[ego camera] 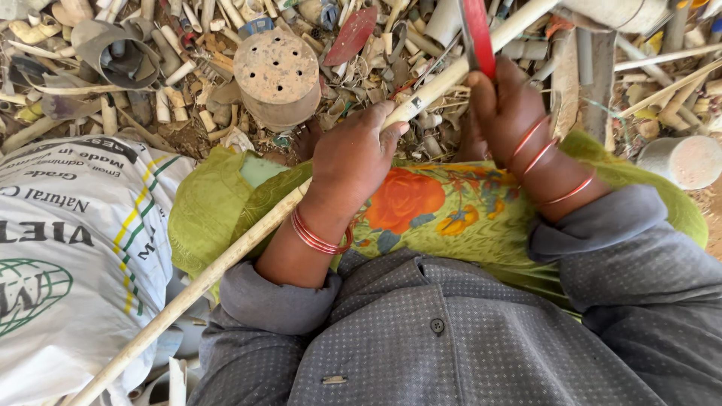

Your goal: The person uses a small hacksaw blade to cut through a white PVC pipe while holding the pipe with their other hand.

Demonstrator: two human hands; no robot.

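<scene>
Though full, white sack (68, 248) near left hand (353, 158)

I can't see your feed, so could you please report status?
Left hand grips long pale pipe. Right hand holds red-handled tool against it. Pipe offcuts littered ahead.

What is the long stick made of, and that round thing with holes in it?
The long stick in the left hand looks like a plastic pipe: smooth, pale cream, dirt-smudged. The round thing with holes is probably plastic too, a dusty tan cap, though grime hides its surface.
</scene>
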